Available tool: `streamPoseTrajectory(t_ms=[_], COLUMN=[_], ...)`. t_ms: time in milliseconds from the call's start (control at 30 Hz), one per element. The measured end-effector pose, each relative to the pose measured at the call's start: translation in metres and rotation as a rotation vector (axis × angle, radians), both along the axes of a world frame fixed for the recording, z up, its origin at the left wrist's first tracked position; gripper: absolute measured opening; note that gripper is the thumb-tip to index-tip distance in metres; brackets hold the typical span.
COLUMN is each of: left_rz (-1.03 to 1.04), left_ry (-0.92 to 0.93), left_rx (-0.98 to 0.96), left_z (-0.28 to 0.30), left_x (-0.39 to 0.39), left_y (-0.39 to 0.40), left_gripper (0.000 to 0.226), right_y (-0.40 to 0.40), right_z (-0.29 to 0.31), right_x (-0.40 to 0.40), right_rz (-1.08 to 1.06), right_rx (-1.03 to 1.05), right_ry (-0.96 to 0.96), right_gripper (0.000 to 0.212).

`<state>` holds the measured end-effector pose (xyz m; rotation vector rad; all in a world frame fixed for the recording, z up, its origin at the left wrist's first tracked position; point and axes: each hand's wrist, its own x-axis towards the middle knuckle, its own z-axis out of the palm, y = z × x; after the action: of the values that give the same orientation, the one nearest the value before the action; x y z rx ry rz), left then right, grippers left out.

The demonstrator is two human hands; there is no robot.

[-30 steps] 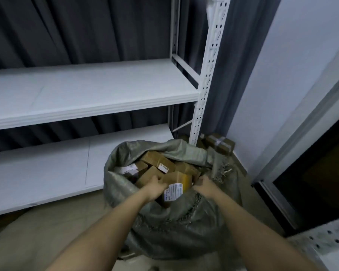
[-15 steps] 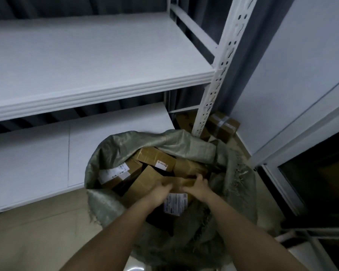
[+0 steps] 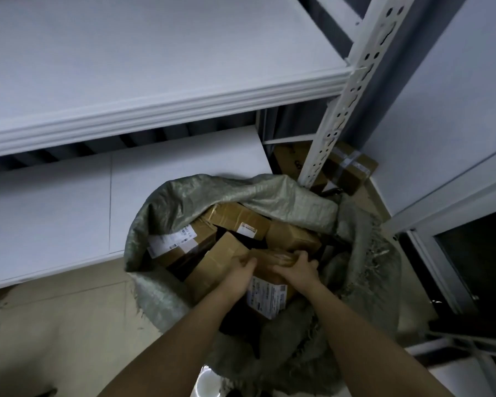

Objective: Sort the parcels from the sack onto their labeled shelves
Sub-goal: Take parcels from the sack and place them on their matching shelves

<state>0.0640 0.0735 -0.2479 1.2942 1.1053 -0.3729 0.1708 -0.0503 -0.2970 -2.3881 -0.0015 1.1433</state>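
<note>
White shelving (image 3: 161, 98) stands behind an open green sack (image 3: 184, 202) on the floor, where left hand (image 3: 238, 277) and right hand (image 3: 299, 270) grip a labelled parcel (image 3: 267, 293) inside its mouth.

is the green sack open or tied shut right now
Open. The sack has its mouth spread wide, with cardboard parcels showing inside, and both hands reach in through the top.

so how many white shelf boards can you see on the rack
2: the upper shelf across the top, the lower shelf left of the sack. Others may be out of frame.
</note>
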Motion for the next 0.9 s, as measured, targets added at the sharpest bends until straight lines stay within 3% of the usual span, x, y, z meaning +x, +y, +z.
streamPoseTrajectory(t_ms=[100,200,300,433,600,733,900], left_rz=[0.09,0.131,0.175,0.276,0.268,0.169,0.22], left_ry=[-0.012,0.012,0.039,-0.076,-0.338,-0.428,-0.446], left_rx=[-0.029,-0.005,0.147,0.148,-0.088,-0.18,-0.169], left_z=[0.012,0.033,0.054,0.084,0.127,0.154,0.187], left_x=[0.001,0.004,0.005,0.004,-0.001,0.004,0.013], left_y=[0.004,0.008,0.014,0.025,0.031,0.032,0.031], left_gripper=[0.015,0.038,0.059,0.076,0.047,0.07,0.077], right_y=[-0.009,-0.015,-0.013,-0.007,-0.005,-0.006,-0.01], right_z=[0.021,0.052,0.087,0.132,0.176,0.196,0.207], right_x=[0.001,0.008,0.02,0.035,0.035,0.03,0.028], right_rz=[0.015,-0.014,-0.1,-0.286,-0.565,-0.63,-0.645], right_rx=[0.134,0.272,0.407,0.553,0.797,0.866,0.867], right_ry=[-0.021,-0.066,-0.1,-0.199,-0.037,0.154,0.195], right_gripper=[0.085,0.072,0.061,0.048,0.053,0.055,0.04])
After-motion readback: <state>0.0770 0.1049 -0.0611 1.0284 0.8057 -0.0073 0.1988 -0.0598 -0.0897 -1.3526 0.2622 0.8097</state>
